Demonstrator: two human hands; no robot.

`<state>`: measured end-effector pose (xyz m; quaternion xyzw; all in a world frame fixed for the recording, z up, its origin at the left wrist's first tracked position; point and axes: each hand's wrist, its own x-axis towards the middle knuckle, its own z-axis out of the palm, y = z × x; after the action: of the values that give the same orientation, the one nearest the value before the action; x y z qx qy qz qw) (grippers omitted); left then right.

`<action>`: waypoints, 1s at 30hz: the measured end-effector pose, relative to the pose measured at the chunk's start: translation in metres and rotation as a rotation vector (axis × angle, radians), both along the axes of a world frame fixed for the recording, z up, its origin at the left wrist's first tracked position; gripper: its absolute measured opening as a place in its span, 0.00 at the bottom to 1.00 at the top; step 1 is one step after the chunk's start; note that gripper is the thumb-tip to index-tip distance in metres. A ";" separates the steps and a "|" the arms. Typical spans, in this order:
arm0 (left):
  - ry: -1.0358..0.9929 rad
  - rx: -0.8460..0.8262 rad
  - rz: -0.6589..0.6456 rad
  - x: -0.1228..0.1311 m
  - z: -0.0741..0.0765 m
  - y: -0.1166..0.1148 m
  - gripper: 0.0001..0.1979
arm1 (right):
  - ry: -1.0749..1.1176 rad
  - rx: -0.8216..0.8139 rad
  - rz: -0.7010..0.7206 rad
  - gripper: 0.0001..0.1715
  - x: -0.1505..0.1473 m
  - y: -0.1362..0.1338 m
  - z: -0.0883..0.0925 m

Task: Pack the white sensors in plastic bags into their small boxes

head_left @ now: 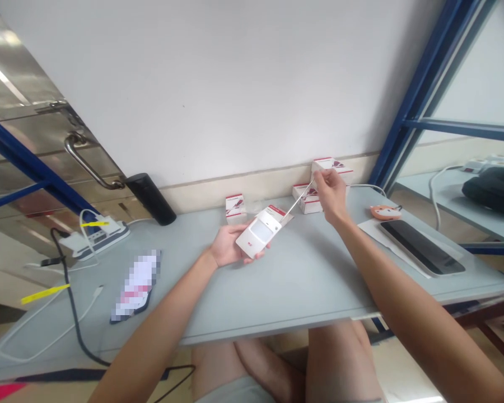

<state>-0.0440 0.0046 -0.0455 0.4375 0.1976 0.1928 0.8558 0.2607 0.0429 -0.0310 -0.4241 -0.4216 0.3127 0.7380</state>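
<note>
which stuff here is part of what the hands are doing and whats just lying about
In use:
white device, in the left hand
thin rod, pinched by the right hand, running to the device's top end

Lying about:
black cylinder
power strip
dark-screened slab
orange-and-white object
red-and-white boxes, link to the work unclear

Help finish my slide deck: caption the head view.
Left hand holds a white device over a gray table while right hand grips a thin rod.
</note>
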 end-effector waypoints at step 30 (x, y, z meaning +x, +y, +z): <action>-0.120 0.106 0.284 0.012 0.012 -0.015 0.26 | -0.567 0.058 0.115 0.14 -0.085 -0.045 -0.020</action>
<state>-0.0321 -0.0099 -0.0339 0.4374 0.1955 0.3477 0.8060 0.1758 -0.0026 -0.0505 -0.4488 -0.6431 0.2108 0.5835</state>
